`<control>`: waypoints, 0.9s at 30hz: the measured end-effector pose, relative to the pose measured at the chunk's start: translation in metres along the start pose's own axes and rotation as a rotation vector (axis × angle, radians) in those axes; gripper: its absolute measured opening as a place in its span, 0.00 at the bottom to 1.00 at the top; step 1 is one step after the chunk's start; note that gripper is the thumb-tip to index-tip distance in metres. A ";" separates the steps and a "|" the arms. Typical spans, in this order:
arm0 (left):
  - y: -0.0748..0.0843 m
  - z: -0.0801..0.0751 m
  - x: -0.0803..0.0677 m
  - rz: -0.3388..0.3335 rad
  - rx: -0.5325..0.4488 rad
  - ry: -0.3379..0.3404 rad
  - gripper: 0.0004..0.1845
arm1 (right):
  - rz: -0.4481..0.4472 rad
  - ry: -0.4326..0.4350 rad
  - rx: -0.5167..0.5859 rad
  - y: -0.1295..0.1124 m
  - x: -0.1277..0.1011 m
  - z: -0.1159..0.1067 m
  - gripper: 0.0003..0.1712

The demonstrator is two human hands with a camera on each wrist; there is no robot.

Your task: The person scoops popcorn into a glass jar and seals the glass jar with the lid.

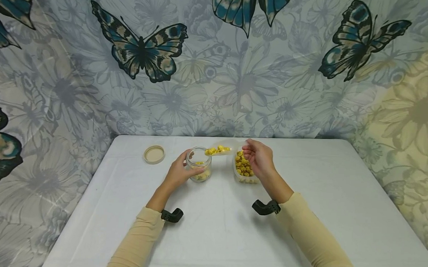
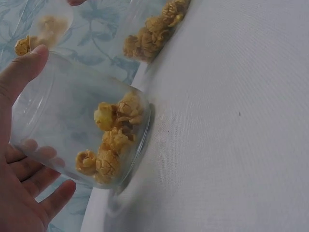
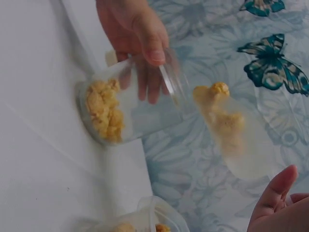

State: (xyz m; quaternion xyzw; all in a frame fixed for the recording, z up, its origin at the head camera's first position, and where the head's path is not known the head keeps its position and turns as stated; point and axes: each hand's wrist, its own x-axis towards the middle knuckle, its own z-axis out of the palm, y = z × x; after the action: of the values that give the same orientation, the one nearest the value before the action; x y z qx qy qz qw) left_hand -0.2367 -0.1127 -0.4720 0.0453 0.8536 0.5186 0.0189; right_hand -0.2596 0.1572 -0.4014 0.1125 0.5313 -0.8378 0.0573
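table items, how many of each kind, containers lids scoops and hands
glass jar: 1
plastic tub of popcorn: 1
clear scoop with popcorn: 1
beige lid: 1
hands: 2, left hand on the jar, right hand holding the scoop
total: 6

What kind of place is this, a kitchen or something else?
Probably a home-made recording corner, not a kitchen: a white-covered table against a hung butterfly-print cloth, with only a jar and a popcorn tub.
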 end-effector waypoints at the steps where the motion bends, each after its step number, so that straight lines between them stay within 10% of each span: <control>1: 0.000 0.000 0.000 0.001 -0.001 0.002 0.47 | -0.002 -0.002 -0.011 0.000 0.000 0.000 0.12; 27: -0.003 -0.001 0.002 0.045 -0.010 -0.008 0.46 | -0.217 -0.075 -0.175 -0.016 0.002 0.041 0.10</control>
State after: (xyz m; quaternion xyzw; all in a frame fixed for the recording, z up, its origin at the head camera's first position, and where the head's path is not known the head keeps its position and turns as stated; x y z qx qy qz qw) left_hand -0.2385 -0.1148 -0.4736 0.0665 0.8496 0.5231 0.0106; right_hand -0.2704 0.1271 -0.3714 0.0178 0.6087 -0.7932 -0.0042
